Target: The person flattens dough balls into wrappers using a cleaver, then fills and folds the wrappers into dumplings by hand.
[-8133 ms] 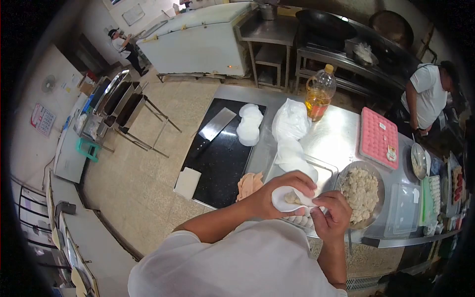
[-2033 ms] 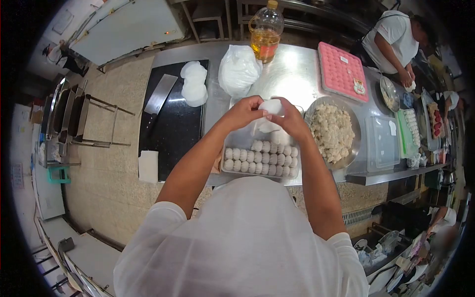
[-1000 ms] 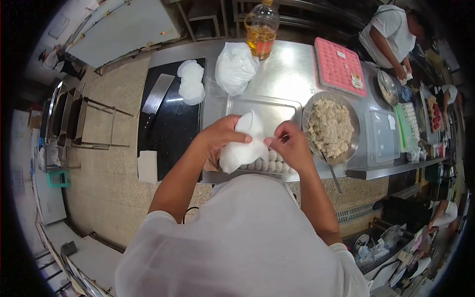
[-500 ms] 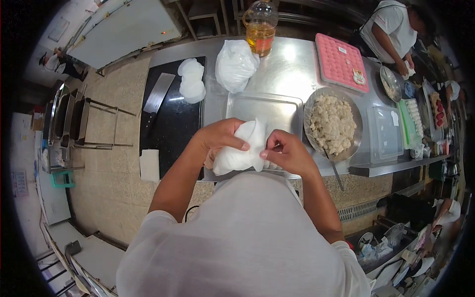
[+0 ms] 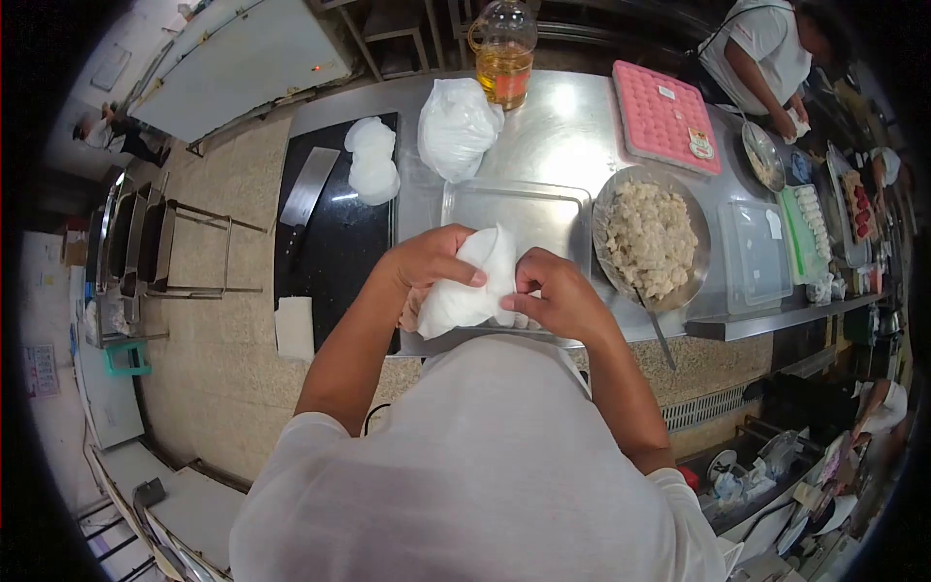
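Observation:
A floppy stack of thin white dough wrappers (image 5: 464, 296) drapes over my left hand (image 5: 433, 266), whose thumb presses on its top face. Close by on the right, my right hand (image 5: 545, 296) pinches the edge of the wrappers between thumb and fingers. Behind both hands lies a shallow metal tray (image 5: 519, 209), with a few pale pieces partly hidden under my right hand. To the right stands a metal bowl (image 5: 700, 262) of lumpy pale filling (image 5: 652, 238), with a utensil handle (image 5: 659, 335) sticking out towards me.
On the black cutting board (image 5: 335, 252) are a cleaver (image 5: 312, 184) and round white wrappers (image 5: 373, 160). A white plastic bag (image 5: 459, 131), an oil jug (image 5: 504, 68) and a pink egg tray (image 5: 664, 116) stand farther back. A co-worker (image 5: 761, 58) works at the far right.
My right hand has shifted slightly left and up, still pinching the edge of the wrappers. The stack's upper corner has lifted a little, while my left hand keeps its hold.

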Available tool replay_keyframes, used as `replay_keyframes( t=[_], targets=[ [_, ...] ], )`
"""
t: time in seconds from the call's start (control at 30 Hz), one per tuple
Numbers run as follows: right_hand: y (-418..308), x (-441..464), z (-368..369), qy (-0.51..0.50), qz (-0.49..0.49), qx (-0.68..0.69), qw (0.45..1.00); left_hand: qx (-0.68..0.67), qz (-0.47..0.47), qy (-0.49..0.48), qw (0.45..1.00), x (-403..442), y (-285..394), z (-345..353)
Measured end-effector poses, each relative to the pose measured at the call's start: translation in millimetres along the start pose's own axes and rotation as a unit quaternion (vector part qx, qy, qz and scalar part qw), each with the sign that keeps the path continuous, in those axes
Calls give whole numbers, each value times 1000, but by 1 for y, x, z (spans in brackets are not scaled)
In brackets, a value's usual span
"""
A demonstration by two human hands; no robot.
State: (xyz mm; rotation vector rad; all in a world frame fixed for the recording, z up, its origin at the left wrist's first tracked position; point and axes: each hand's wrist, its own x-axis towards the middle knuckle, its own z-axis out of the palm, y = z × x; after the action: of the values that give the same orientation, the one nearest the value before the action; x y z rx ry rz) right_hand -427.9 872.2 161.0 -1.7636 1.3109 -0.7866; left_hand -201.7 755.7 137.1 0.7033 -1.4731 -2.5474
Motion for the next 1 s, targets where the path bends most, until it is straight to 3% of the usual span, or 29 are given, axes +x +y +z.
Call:
replay_keyframes(
  t=[0.07,0.17,0.23,0.47,0.53,0.57,0.67,0.7,0.77,0.83,0.9,0.93,0.97,1.0],
  targets=[
    [7,0,-3,-2,-25,0,1000,4,-8,1,1000,0,0,-2],
    [12,-1,-10,-16,54,66,996,24,-19,-29,999,-3,2,-5],
    [11,-2,-10,59,129,157,977,30,-24,-44,998,-5,8,-3],
    [29,-7,0,86,69,326,939,34,-30,-61,997,0,17,-5],
    [46,-18,-10,136,77,497,853,78,14,-75,994,4,32,-9],
    [51,-23,-18,136,77,497,854,78,15,-75,994,8,41,-10],
    [51,-37,-44,210,-21,574,791,247,35,-57,967,23,78,-9],
    [43,-41,-55,260,-25,562,785,247,37,-57,967,33,84,-13],
    [40,-50,-70,309,-31,546,778,379,-10,-15,925,57,95,-20],
    [45,-60,-82,414,-22,444,795,427,-53,3,903,75,96,-29],
    [56,-70,-87,443,0,406,799,575,-1,135,807,102,55,-61],
    [61,-77,-88,469,30,353,809,666,93,179,718,116,16,-94],
    [66,-81,-88,493,59,299,815,667,96,176,718,120,7,-91],
    [71,-81,-88,499,57,298,812,606,122,216,755,121,-1,-81]
  ],
)
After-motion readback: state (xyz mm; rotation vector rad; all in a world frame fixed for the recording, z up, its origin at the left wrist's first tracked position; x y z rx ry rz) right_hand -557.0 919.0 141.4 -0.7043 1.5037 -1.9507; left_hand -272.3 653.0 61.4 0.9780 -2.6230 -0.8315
